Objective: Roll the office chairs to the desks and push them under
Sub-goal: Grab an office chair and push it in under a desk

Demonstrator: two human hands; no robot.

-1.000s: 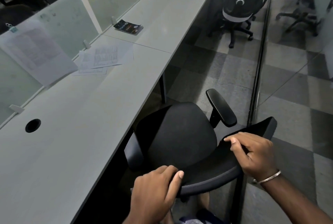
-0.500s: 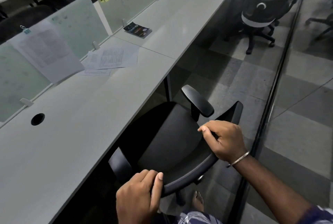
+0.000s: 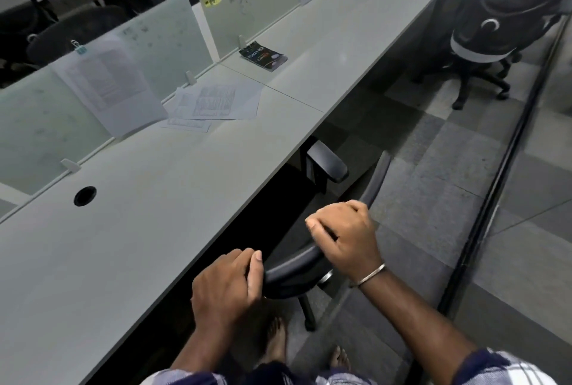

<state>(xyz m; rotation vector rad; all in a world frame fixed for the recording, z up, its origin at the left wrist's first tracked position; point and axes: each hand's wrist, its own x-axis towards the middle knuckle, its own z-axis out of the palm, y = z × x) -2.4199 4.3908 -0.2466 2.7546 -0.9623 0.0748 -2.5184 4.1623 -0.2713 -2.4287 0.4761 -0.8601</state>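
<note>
The long grey counter point(image 3: 130, 230) runs from near left to far right, backed by frosted dividers point(image 3: 161, 44). A second chair point(image 3: 495, 28) stands on the floor at far right, clear of the counter edge. The chair point(image 3: 297, 267) is tucked mostly under the counter's near edge; only its curved backrest top, one armrest point(image 3: 328, 164) and part of its base are seen. The backrest top is gripped at its right part by the right hand point(image 3: 346, 236), fingers clenched over the rim, a bangle point(image 3: 371, 274) worn at the wrist. Its left end is gripped by the left hand point(image 3: 229, 282), fingers wrapped round it and thumb laid along the top. Printed sheets point(image 3: 216, 103) lie on the counter near the dividers, a dark packet point(image 3: 263, 58) farther along. A cable hole point(image 3: 85, 195) is set in the counter at left.
</note>
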